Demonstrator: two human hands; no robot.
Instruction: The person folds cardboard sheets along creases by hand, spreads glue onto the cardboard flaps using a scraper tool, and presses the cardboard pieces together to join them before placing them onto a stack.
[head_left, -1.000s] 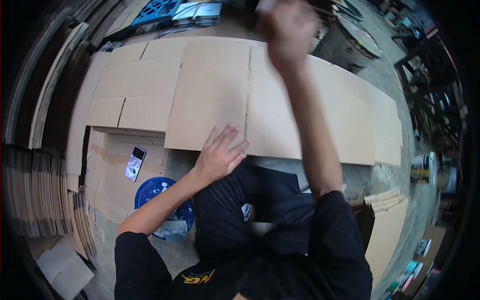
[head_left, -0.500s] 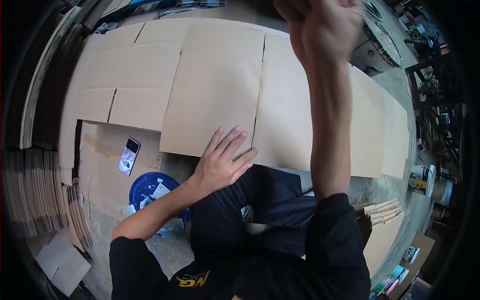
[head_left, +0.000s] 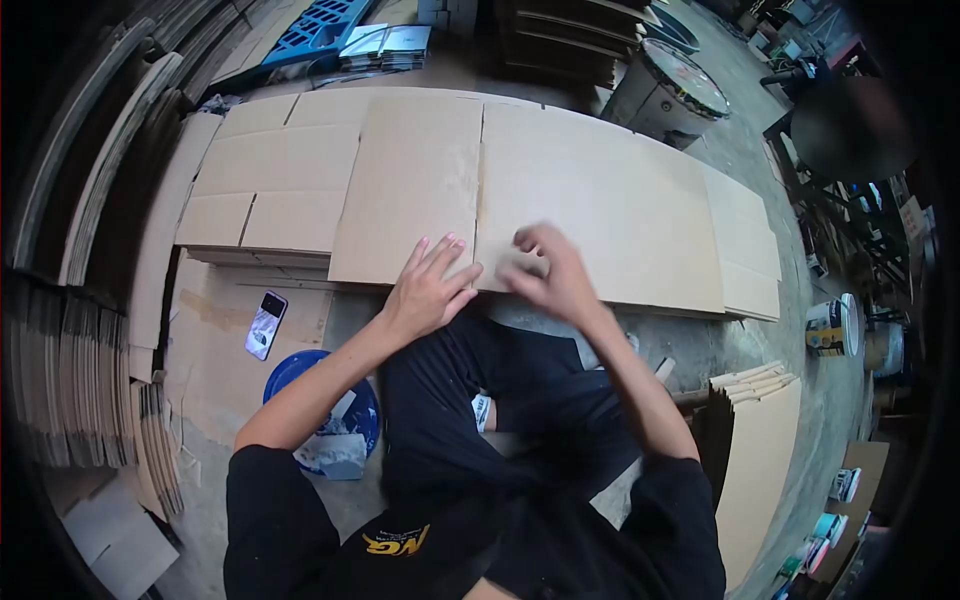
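Note:
Across my lap's far side lies a broad folded cardboard sheet (head_left: 600, 200), with a dark slot and a seam running down it left of its middle. My left hand (head_left: 430, 287) rests spread on its near edge, just left of the seam, holding nothing. On the other side of that seam, my right hand (head_left: 552, 275) hovers at or just above the cardboard. Its fingers are curled and somewhat blurred, with a gap between thumb and fingertips and nothing visible in it. Whether it touches the sheet I cannot tell.
A phone (head_left: 265, 325) lies left of me, beside a blue round lid or tub (head_left: 290, 375) with a greyish-white block. Stacked cardboard (head_left: 70, 370) stands at the left, more folded cardboard (head_left: 765, 450) at the right. A drum (head_left: 665, 95) and a blue pallet (head_left: 315, 30) are behind.
My right hand has come down from high above the far edge to near the seam. My left hand still lies on the sheet. The view has tilted, showing more behind.

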